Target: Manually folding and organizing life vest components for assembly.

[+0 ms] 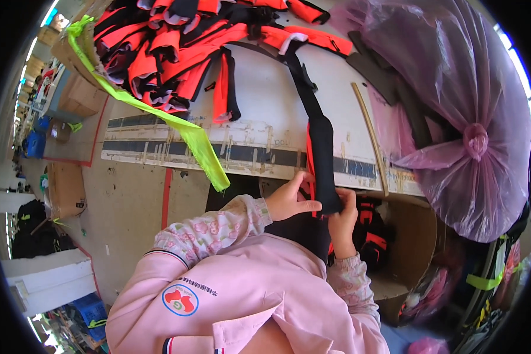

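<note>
A black padded fabric strap [321, 159] with an orange-red side hangs over the front edge of the table toward me. My left hand [289, 199] grips its orange edge near the lower end, thumb across the front. On the other side of that end, my right hand [343, 222] pinches the bottom corner, its fingers partly behind the cloth. Narrow black webbing with a small buckle [312, 87] runs from the strap's top up to a heap of orange-red and black fabric pieces [165, 59] at the back left of the table.
A tied purple plastic bag [454, 65] bulges at the right of the worn, taped table [259, 133]. Nearby lies a thin wooden stick [369, 135]. A neon-yellow fabric strip [183, 127] drapes off the left. Below the table stands an open cardboard box [416, 242].
</note>
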Available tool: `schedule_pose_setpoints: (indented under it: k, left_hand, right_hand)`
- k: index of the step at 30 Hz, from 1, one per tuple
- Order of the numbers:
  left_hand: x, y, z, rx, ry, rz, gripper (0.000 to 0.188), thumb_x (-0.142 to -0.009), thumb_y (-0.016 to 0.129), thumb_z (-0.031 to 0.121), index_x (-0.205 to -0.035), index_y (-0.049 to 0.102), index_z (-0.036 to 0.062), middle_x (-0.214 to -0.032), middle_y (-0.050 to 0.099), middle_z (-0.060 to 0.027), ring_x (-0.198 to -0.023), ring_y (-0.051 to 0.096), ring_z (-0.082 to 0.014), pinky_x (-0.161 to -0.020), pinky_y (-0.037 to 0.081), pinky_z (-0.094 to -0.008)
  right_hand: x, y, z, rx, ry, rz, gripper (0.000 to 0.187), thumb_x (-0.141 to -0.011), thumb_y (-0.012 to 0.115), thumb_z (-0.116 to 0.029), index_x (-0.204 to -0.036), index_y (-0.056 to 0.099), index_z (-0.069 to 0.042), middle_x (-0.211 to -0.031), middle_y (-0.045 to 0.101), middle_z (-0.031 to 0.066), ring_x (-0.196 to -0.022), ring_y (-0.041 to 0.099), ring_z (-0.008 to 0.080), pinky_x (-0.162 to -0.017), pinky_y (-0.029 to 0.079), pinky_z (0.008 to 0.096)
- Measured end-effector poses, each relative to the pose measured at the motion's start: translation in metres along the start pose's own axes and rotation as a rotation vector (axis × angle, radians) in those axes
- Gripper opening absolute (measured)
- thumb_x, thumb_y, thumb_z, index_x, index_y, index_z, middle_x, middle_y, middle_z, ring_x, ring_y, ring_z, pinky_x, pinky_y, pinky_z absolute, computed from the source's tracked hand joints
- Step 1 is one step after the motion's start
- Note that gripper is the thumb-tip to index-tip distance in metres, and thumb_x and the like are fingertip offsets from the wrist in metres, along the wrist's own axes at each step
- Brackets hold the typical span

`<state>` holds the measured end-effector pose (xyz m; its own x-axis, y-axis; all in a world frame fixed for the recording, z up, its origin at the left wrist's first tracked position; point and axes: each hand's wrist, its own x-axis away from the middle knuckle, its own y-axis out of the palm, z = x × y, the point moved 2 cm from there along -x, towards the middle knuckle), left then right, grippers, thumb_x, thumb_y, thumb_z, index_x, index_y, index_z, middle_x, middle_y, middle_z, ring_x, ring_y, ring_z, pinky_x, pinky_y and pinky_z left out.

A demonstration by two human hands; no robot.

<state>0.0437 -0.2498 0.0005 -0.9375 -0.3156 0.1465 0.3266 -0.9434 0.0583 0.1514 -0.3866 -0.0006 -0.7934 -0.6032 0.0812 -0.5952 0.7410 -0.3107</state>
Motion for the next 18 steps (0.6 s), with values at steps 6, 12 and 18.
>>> schedule_pose_setpoints:
  k: [6, 12, 18]
  left_hand:
    - [0.021, -0.008, 0.005, 0.092, 0.019, 0.122, 0.078, -0.076, 0.072, 0.012, -0.137, 0.025, 0.0057, -0.119, 0.050, -0.0099, -0.102, 0.052, -0.0150, -0.086, 0.046, -0.0298]
    - [0.028, -0.040, 0.015, 0.066, -0.103, 0.094, 0.061, -0.082, 0.054, 0.003, -0.137, 0.029, 0.0039, -0.115, 0.051, -0.0040, -0.105, 0.049, -0.0115, -0.090, 0.040, -0.0263]
    - [0.029, -0.048, 0.011, 0.172, 0.040, 0.277, 0.050, -0.083, 0.045, 0.001, -0.132, 0.034, 0.0047, -0.112, 0.052, -0.0043, -0.095, 0.053, -0.0098, -0.083, 0.045, -0.0245]
  right_hand:
    - [-0.009, 0.018, -0.040, 0.049, -0.188, -0.292, 0.045, -0.069, 0.057, 0.003, -0.113, 0.053, -0.003, -0.101, 0.055, 0.0144, -0.072, 0.061, 0.0217, -0.066, 0.049, 0.0286]
    - [-0.021, 0.035, -0.065, 0.130, -0.256, -0.270, 0.035, -0.070, 0.056, -0.003, -0.105, 0.054, -0.002, -0.096, 0.055, 0.0146, -0.064, 0.058, 0.0259, -0.061, 0.048, 0.0337]
    - [-0.031, 0.048, -0.040, 0.167, -0.302, -0.217, 0.033, -0.066, 0.054, 0.007, -0.098, 0.051, 0.001, -0.094, 0.053, 0.0185, -0.083, 0.055, 0.0353, -0.073, 0.046, 0.0384]
